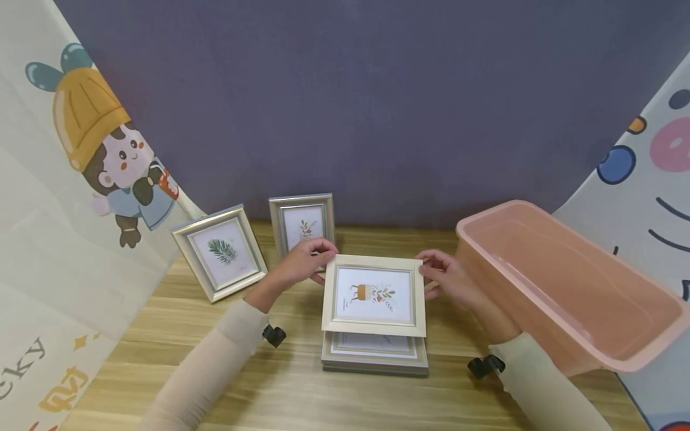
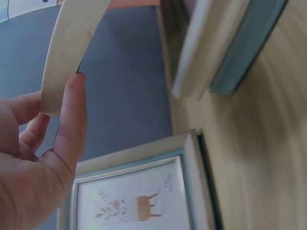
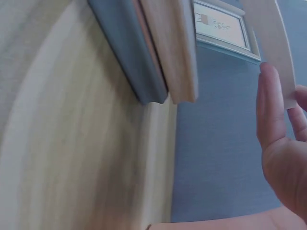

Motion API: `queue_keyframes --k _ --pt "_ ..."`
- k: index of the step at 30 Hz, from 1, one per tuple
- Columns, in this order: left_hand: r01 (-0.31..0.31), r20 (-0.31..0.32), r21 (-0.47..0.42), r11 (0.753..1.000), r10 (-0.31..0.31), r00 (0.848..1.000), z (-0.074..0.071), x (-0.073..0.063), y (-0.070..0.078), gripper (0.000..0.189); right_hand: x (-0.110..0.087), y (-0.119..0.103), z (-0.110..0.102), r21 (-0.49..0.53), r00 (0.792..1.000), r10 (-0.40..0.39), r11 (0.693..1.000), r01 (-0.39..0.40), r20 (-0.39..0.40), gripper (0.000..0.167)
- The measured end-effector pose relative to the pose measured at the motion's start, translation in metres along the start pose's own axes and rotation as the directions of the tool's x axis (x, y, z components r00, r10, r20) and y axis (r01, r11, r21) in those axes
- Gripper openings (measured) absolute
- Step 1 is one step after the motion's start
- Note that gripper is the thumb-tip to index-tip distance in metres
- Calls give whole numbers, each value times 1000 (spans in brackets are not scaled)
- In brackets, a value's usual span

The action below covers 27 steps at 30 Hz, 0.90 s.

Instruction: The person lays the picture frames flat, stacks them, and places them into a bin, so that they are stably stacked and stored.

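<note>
A cream picture frame [image 1: 374,293] with a print of a vase on legs and flowers is held up between both hands, raised at its far side over a small stack of picture frames [image 1: 374,363]. My left hand [image 1: 303,263] pinches its far left corner, thumb and fingers on opposite faces in the left wrist view. At the far right corner, my right hand [image 1: 451,280] grips it the same way. Below it in the right wrist view, the stack shows a wood-toned frame [image 3: 170,52] on top of a blue-grey one [image 3: 128,52].
Left of the stack stands a silver-gold frame [image 1: 220,251] with a green leaf print. Another frame [image 1: 302,221] with a flower print stands behind my left hand. A long pink plastic bin [image 1: 560,281] occupies the right side, close to my right forearm. A dark backdrop [image 1: 366,120] rises behind the wooden table [image 1: 302,401].
</note>
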<state>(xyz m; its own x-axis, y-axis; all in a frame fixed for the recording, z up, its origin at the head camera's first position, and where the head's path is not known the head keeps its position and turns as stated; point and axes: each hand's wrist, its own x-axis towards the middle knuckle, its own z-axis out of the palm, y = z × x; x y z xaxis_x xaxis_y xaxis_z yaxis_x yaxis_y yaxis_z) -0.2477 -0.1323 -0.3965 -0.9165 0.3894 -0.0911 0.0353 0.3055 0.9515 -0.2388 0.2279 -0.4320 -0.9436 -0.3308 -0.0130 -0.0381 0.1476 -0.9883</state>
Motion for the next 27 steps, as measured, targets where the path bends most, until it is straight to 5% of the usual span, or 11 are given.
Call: queue_keyframes --k 16,27 --pt "84 12 0 996 -84 996 12 0 -32 19 -4 20 4 -2 987 124 992 -125 99 35" --pt "145 31 -8 989 -145 989 18 -2 -43 20 -8 25 4 -24 978 136 991 -134 156 36"
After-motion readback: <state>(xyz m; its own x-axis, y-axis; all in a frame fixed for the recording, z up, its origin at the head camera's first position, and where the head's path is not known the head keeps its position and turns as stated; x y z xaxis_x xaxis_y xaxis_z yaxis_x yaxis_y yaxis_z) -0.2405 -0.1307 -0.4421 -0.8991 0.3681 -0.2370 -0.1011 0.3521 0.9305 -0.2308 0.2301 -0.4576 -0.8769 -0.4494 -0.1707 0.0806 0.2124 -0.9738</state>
